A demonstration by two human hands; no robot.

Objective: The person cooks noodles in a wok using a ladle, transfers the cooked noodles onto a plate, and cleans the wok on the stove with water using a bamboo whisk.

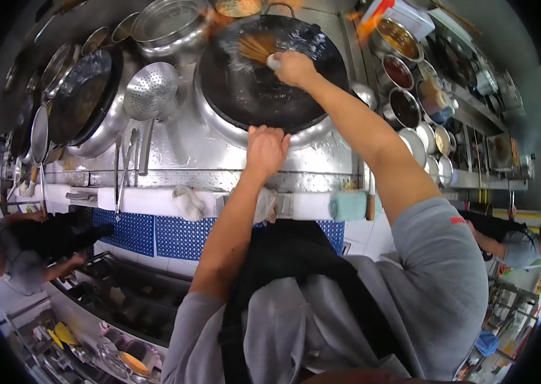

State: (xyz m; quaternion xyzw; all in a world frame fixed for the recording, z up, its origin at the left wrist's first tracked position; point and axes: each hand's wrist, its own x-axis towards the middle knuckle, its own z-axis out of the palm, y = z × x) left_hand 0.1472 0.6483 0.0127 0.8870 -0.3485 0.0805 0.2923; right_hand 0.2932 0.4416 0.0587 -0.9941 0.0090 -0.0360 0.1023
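Note:
A large black wok (264, 105) sits on the round steel burner ring, with water glistening along its far inner wall. My right hand (295, 68) is closed round the pale end of a bamboo wok brush (258, 48), whose splayed bristles lie against the wok's far left inside and look smeared by motion. At the near rim, the fingers of my left hand (266, 151) curl over the wok's edge and hold it. To the left, a perforated strainer ladle (151, 91) rests on the steel counter.
Steel tongs (131, 153) lie over the counter's front edge. Left stands another dark wok (86, 96); right are bowls of sauce (405, 107). Folded cloths (188, 202) hang along the front rail. Other people (17, 259) work at far left and far right (520, 246).

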